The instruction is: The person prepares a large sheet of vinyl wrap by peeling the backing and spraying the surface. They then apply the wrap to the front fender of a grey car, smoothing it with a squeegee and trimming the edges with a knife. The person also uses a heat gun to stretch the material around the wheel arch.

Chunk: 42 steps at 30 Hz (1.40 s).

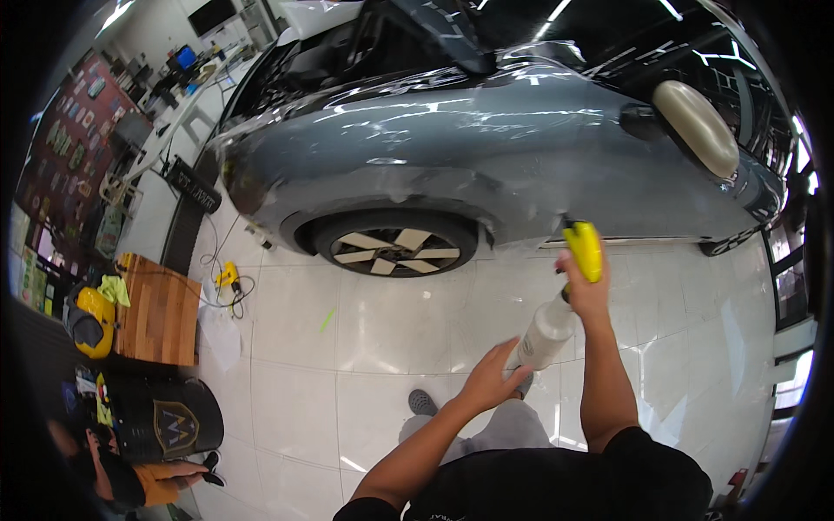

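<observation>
You have both hands on a white plastic spray bottle (pixel 549 332) with a bright yellow trigger head (pixel 585 252), held tilted in front of you over the glossy white tiled floor (pixel 295 391). Your right hand (pixel 591 291) is wrapped round the neck just under the yellow head; whether a finger presses the trigger, you cannot tell from here. Your left hand (pixel 491 379) cups the lower end, thumb and fingers parted to either side of the base. The black nozzle (pixel 566 220) points toward the side of a shiny grey-blue car (pixel 391 148), behind its black front wheel with pale spokes (pixel 395 247). Above and to the right of the bottle is the car's rounded beige mirror cap (pixel 695 130). Off to your left, a yellow corded tool (pixel 228 276) lies on the floor near a striped brown wooden tabletop (pixel 161 313), with a black drum (pixel 207 408) close by and a person in orange shorts (pixel 156 484) beside that
</observation>
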Each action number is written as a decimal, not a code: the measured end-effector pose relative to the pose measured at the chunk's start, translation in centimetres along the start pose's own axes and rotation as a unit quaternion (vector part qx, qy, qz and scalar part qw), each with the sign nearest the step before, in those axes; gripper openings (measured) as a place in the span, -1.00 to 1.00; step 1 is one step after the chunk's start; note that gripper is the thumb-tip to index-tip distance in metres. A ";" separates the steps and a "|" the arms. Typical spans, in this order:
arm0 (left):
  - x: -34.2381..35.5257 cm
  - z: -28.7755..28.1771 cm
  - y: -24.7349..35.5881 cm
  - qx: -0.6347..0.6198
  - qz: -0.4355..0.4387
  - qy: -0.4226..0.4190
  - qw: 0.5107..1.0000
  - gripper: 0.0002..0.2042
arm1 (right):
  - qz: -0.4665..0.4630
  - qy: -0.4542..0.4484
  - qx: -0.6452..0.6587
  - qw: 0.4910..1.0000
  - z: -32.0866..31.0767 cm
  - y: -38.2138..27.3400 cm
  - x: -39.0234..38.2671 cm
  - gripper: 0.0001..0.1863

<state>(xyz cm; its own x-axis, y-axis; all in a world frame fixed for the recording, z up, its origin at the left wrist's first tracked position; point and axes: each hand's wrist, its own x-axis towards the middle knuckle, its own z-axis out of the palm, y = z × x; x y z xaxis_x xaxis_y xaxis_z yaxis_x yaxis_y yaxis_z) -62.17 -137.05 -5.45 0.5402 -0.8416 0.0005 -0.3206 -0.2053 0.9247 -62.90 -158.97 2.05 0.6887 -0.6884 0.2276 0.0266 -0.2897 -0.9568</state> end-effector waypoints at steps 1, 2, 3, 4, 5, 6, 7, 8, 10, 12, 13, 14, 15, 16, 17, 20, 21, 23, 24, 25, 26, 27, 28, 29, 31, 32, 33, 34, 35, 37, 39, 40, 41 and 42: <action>-3.2 -0.8 -3.2 -0.017 -0.079 -0.037 0.996 -0.42 | -0.029 -0.062 -0.041 0.997 3.2 0.1 -0.8 -0.41; -7.1 -1.1 -8.3 0.026 -0.109 -0.051 0.992 -0.44 | -0.041 -0.110 -0.051 0.992 7.0 -0.6 -1.5 -0.41; -11.2 -0.9 -12.9 0.064 -0.139 -0.068 0.986 -0.45 | -0.056 -0.156 -0.064 0.984 10.8 -1.5 -2.4 -0.41; -14.8 -1.3 -15.7 0.100 -0.183 -0.088 0.974 -0.50 | -0.054 -0.183 -0.046 0.981 14.8 -2.7 -2.5 -0.40; -18.4 -2.1 -18.0 0.104 -0.233 -0.137 0.957 -0.59 | -0.069 -0.194 -0.007 0.979 18.2 -3.9 -2.7 -0.39; -23.4 -2.1 -21.2 0.144 -0.235 -0.127 0.953 -0.64 | -0.084 -0.207 0.033 0.974 21.5 -5.0 -2.8 -0.38; -28.0 -2.2 -23.4 0.184 -0.240 -0.122 0.945 -0.68 | -0.137 -0.200 0.020 0.970 24.9 -5.7 -2.8 -0.38; -31.3 -2.9 -22.8 0.212 -0.298 -0.182 0.913 -0.71 | -0.184 -0.189 0.002 0.965 27.9 -5.9 -3.1 -0.39; -38.0 -2.3 -23.7 0.216 -0.336 -0.304 0.865 -0.76 | -0.118 -0.210 0.005 0.971 32.9 -4.9 -3.7 -0.40; -47.8 1.3 -25.0 0.112 -0.343 -0.220 0.906 -0.80 | -0.029 -0.239 -0.048 0.969 34.4 -3.1 -3.8 -0.39; -50.8 2.4 -25.4 0.087 -0.304 -0.261 0.912 -0.77 | 0.013 -0.250 -0.074 0.965 34.9 -2.2 -3.8 -0.39; -48.3 0.5 -21.2 -0.005 -0.345 -0.265 0.900 -0.76 | 0.000 -0.221 -0.041 0.974 34.4 -1.1 -3.9 -0.39; -52.8 3.7 -22.0 -0.140 -0.491 -0.141 0.848 -0.75 | -0.004 -0.187 -0.009 0.982 33.1 -0.2 -3.7 -0.40; -55.7 5.6 -22.7 -0.373 -0.587 0.039 0.718 -0.79 | -0.011 -0.139 0.012 0.990 31.1 1.1 -3.7 -0.41; -56.0 5.3 -22.4 -0.343 -0.597 0.058 0.723 -0.79 | -0.037 -0.078 0.012 0.996 30.0 3.4 -4.0 -0.39; -53.3 5.5 -20.8 -0.203 -0.593 0.037 0.779 -0.78 | 0.020 -0.002 -0.117 0.993 24.9 11.0 -4.7 -0.38; -52.0 4.5 -20.8 -0.177 -0.592 0.026 0.786 -0.78 | 0.038 0.010 -0.148 0.988 22.4 15.1 -5.4 -0.39; -49.2 1.8 -21.0 -0.121 -0.599 0.015 0.792 -0.77 | 0.224 -0.043 -0.164 0.960 16.9 24.0 -8.1 -0.43; -47.6 0.5 -21.0 -0.095 -0.600 0.019 0.794 -0.77 | 0.258 -0.075 -0.145 0.952 14.4 26.4 -9.4 -0.46; -46.1 -1.0 -20.6 -0.068 -0.602 0.025 0.795 -0.76 | 0.293 -0.107 -0.126 0.942 11.7 28.8 -10.9 -0.49; -44.6 -3.4 -19.9 -0.038 -0.602 0.031 0.797 -0.76 | 0.305 -0.131 -0.146 0.932 9.2 32.7 -13.5 -0.48; -42.9 -5.3 -19.1 -0.008 -0.605 0.035 0.795 -0.76 | 0.314 -0.156 -0.165 0.922 7.0 37.1 -15.5 -0.47; -41.4 -7.3 -18.1 0.021 -0.604 0.046 0.795 -0.75 | 0.333 -0.146 -0.152 0.919 5.0 40.6 -16.7 -0.50; -40.0 -8.8 -17.0 0.049 -0.608 0.049 0.791 -0.75 | 0.356 -0.138 -0.137 0.914 3.7 43.3 -18.4 -0.52; -37.0 -11.8 -15.1 0.093 -0.611 0.054 0.784 -0.75 | 0.424 -0.085 -0.103 0.896 0.7 49.8 -20.7 -0.59; -35.7 -12.7 -14.3 0.107 -0.615 0.054 0.780 -0.74 | 0.471 -0.046 -0.084 0.877 -0.5 53.0 -21.3 -0.62; -34.7 -13.0 -13.6 0.120 -0.620 0.057 0.773 -0.74 | 0.520 -0.013 -0.118 0.846 -1.4 55.3 -21.4 -0.64; -33.8 -13.3 -13.1 0.129 -0.624 0.059 0.768 -0.74 | 0.526 -0.008 -0.192 0.828 -2.2 57.4 -22.0 -0.63; -32.7 -12.7 -12.5 0.132 -0.631 0.060 0.762 -0.73 | 0.537 0.009 -0.183 0.824 -2.7 58.8 -22.5 -0.64; -31.1 -12.1 -11.6 0.144 -0.640 0.062 0.752 -0.73 | 0.555 0.060 -0.160 0.814 -3.5 60.8 -23.8 -0.62; -30.2 -10.9 -10.9 0.147 -0.645 0.064 0.747 -0.72 | 0.560 0.124 -0.136 0.808 -4.3 61.8 -24.1 -0.57; -30.0 -10.4 -10.6 0.149 -0.646 0.064 0.746 -0.72 | 0.574 0.102 -0.155 0.797 -4.9 61.9 -24.0 -0.53; -29.9 -9.6 -10.2 0.150 -0.648 0.072 0.743 -0.71 | 0.585 0.079 -0.171 0.789 -5.2 61.2 -23.1 -0.50; -29.8 -9.2 -9.9 0.152 -0.643 0.074 0.747 -0.71 | 0.594 0.060 -0.187 0.780 -5.4 60.5 -22.8 -0.47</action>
<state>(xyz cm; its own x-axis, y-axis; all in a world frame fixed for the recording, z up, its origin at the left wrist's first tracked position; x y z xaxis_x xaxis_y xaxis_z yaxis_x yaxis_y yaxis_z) -67.96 -105.33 -11.13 0.6263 0.2092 -0.7510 0.3886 -0.9189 0.0681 -80.91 -164.46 -60.07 -0.0081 -0.6692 -0.7430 -0.8080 0.4421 -0.3894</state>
